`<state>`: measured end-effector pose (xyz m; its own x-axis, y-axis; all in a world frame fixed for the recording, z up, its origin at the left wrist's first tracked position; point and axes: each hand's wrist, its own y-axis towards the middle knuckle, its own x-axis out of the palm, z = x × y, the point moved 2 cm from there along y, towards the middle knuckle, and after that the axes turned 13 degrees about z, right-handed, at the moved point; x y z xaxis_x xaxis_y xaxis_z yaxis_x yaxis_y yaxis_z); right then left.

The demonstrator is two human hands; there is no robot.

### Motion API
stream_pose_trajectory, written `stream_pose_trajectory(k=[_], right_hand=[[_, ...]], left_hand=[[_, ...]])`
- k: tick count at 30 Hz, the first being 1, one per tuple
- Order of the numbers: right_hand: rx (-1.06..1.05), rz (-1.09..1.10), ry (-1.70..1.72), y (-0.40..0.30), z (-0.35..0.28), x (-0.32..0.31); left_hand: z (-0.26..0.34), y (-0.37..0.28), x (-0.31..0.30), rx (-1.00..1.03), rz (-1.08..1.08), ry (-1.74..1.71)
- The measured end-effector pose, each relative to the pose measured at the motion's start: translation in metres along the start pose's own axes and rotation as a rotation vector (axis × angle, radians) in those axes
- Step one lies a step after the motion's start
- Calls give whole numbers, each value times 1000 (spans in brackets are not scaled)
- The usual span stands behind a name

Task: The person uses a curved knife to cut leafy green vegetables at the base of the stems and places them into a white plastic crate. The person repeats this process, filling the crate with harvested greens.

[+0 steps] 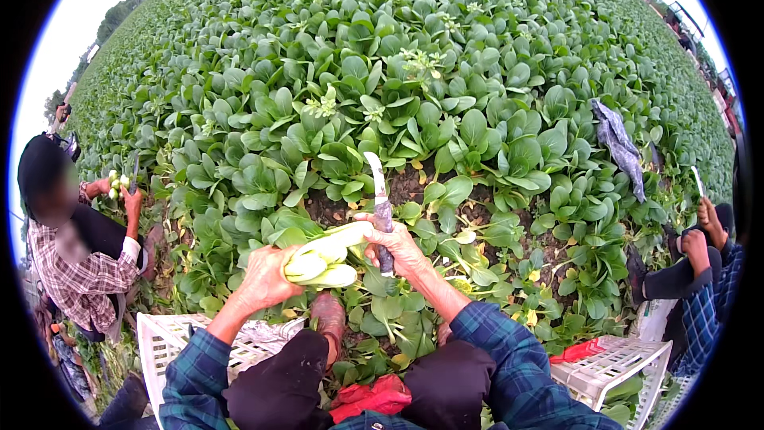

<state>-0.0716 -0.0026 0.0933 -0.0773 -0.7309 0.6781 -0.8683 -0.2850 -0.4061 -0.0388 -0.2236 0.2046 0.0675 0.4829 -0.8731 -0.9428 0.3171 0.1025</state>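
My left hand [267, 279] grips a bunch of pak choi [319, 263] by its leafy end, with the pale stalk bases facing right. In my right hand [401, 246] is a harvesting knife [377, 176], its curved blade pointing up and away from me and its handle wrapped in mottled grey material. The thumb and fingers of that hand also touch a pale stalk [356, 232] at the bunch's right side. Below both hands, loose green leaves [388, 304] lie on the ground between my shoes.
Dense rows of pak choi [358, 71] stand ahead. A white plastic crate [156, 334] is at my left, another crate [603, 364] at my right. Co-workers sit on both sides, one person [89, 263] at left and one [707, 292] at right, both with knives. A grey cloth [621, 146] lies over plants.
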Motion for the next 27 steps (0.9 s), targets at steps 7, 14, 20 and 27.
stream_pose_trajectory(k=[7,14,20,27], right_hand=[[-189,86,-230,-43,-46,49],[-79,-22,-660,-98,-49,130],[-128,-36,-706,-112,-36,173],[-189,-106,-791,-108,-4,193]], left_hand=[[14,-51,-23,-219,242,-484],[45,-103,-62,-337,434,-1110],[32,-126,-38,-305,383,-1385],[20,-145,-37,-159,253,-1516]])
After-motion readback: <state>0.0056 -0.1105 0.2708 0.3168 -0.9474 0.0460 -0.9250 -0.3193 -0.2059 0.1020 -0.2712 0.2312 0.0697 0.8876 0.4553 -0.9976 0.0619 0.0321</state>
